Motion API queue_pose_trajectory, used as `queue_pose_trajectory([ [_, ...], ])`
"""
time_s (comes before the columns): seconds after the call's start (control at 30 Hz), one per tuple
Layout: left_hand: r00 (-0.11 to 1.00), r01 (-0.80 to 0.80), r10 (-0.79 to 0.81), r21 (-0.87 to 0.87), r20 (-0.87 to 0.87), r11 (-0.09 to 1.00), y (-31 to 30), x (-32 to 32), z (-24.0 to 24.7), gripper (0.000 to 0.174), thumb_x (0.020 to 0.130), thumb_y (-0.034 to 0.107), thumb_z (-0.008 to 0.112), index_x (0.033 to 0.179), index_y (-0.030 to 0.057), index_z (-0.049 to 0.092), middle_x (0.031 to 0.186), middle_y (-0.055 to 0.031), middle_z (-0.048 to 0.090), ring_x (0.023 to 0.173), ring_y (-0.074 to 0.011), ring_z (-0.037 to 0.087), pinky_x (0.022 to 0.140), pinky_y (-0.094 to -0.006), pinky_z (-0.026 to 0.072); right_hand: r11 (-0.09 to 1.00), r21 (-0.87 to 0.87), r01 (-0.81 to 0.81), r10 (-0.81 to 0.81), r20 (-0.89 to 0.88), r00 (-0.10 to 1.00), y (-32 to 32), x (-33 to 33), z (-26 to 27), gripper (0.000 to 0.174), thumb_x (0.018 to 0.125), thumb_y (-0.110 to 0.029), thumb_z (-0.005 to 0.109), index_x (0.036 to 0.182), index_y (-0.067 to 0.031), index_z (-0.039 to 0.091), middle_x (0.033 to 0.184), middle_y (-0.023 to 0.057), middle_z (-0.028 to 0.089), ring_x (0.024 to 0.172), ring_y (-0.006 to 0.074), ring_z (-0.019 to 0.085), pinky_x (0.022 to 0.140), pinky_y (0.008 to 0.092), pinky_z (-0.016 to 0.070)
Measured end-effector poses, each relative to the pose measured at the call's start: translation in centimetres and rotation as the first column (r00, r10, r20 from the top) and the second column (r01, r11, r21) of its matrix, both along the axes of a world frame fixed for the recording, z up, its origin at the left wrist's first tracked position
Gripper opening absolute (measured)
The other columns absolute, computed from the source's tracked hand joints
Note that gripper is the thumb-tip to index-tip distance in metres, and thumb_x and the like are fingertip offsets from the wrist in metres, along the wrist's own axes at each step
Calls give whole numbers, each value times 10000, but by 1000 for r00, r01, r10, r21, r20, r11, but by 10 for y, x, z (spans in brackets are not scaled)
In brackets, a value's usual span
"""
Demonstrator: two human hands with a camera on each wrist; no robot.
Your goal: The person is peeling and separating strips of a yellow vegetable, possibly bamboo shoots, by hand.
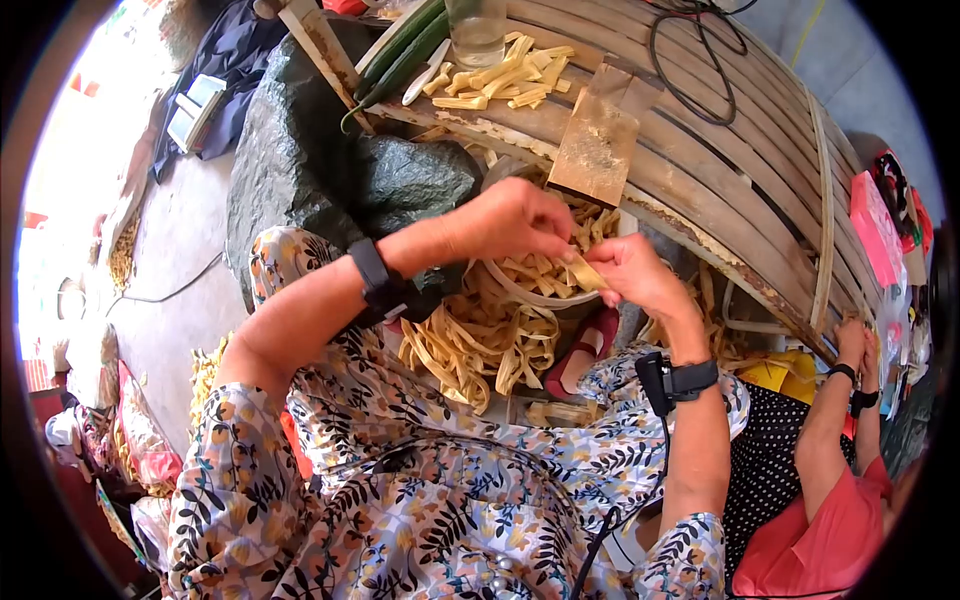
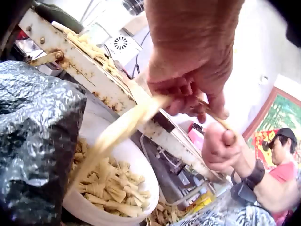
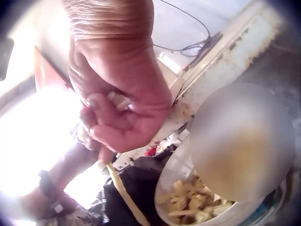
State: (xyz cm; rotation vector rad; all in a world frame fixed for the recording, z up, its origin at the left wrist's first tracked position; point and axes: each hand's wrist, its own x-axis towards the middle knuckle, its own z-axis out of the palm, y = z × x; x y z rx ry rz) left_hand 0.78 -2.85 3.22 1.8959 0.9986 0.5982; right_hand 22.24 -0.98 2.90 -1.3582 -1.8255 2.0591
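Note:
My left hand (image 1: pixel 515 218) and right hand (image 1: pixel 640 270) meet over a white bucket (image 1: pixel 545 297), pinching one pale yellow, flat, soft strip (image 1: pixel 585 272) between thumbs and fingers. In the left wrist view, a long end of the strip (image 2: pixel 123 125) hangs down from the left hand (image 2: pixel 193 66). The right hand (image 2: pixel 220 147) grips another part, its fingers curled. Short knotted pieces (image 2: pixel 113 188) of the same material fill the bucket. In the right wrist view, the right hand (image 3: pixel 122 99) hides most of the strip at its grip.
Long loose strips (image 1: pixel 480 345) are heaped below the bucket. A slatted table (image 1: pixel 740 190) holds a wooden block (image 1: pixel 597 140), yellow pieces (image 1: pixel 510 75), cucumbers (image 1: pixel 405 55), a glass (image 1: pixel 477 35) and a cable (image 1: pixel 690 60). Dark plastic sheeting (image 1: pixel 300 180) stands at left. Another person (image 1: pixel 820 520) sits at right.

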Motion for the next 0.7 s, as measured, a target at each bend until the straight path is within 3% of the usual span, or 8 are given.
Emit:
queue_pose_trajectory([
  [0.03, 987, 38, -27, -67, 159, 997, 5, -5, -1, 212, 803, 220, 638, 829, 13, 598, 636, 25, 559, 583, -50, 511, 532, -215, 426, 992, -101, -77, 59, -175, 983, -4, -1, 15, 173, 849, -116, 552, 835, 31, 643, 558, -7, 544, 397, 42, 398, 392, 185, 321],
  [0.17, 905, 100, 131, -502, 404, 859, 1, 7, 26, 225, 855, 266, 578, 791, 53, 614, 587, 52, 510, 506, -15, 431, 450, -163, 333, 974, -204, -96, -48, -605, 795, -13, -6, 44, 247, 862, -175, 553, 906, 60, 613, 490, -32, 472, 371, 36, 373, 378, 189, 328],
  [0.3, 744, 92, 197, -390, 639, 916, 9, 37, 80, 268, 870, 297, 549, 721, 76, 585, 507, 55, 431, 446, -23, 356, 417, -184, 233, 985, -27, -170, 54, -889, 454, -5, -4, 65, 441, 869, -355, 527, 1084, 31, 534, 398, -55, 350, 316, 42, 295, 329, 193, 318],
  [0.4, 585, 256, 139, -345, 799, 903, 5, 47, 133, 280, 872, 266, 543, 763, 9, 561, 597, 2, 518, 507, -65, 466, 443, -191, 358, 960, 140, -241, 195, -956, 221, 13, 4, 91, 541, 851, -417, 515, 1198, -3, 471, 464, -26, 453, 387, 54, 381, 370, 178, 363],
  [0.47, 677, 203, 88, -301, 731, 932, 10, 48, 122, 266, 887, 265, 519, 838, 7, 562, 604, 2, 511, 507, -53, 450, 454, -184, 364, 942, 232, -242, 267, -956, 122, 20, 10, 111, 592, 836, -453, 516, 1228, -14, 451, 501, -11, 499, 421, 65, 419, 397, 167, 385],
  [0.57, 793, 7, 167, -282, 587, 959, 21, 37, 78, 258, 900, 253, 496, 878, 7, 569, 692, -14, 539, 600, -63, 494, 541, -191, 411, 1000, -9, -6, -6, -920, 392, 22, 20, 62, 596, 832, -495, 465, 1151, 8, 501, 440, -63, 325, 400, 36, 291, 401, 194, 292],
  [0.6, 832, -26, 171, -271, 528, 962, 23, 27, 60, 256, 902, 250, 492, 878, 9, 573, 717, -14, 546, 633, -68, 507, 579, -201, 421, 996, -63, 62, -83, -896, 437, 22, 16, 46, 606, 868, -519, 372, 1072, 24, 546, 435, -84, 306, 406, 18, 259, 440, 182, 278],
  [0.7, 842, -4, 206, -377, 498, 926, 24, 15, 29, 261, 908, 254, 479, 893, 12, 576, 750, -12, 556, 679, -83, 529, 640, -225, 434, 973, -158, 167, -221, -846, 486, 21, 14, 31, 576, 876, -501, 379, 1030, 20, 569, 426, -84, 273, 404, 27, 238, 441, 192, 274],
])
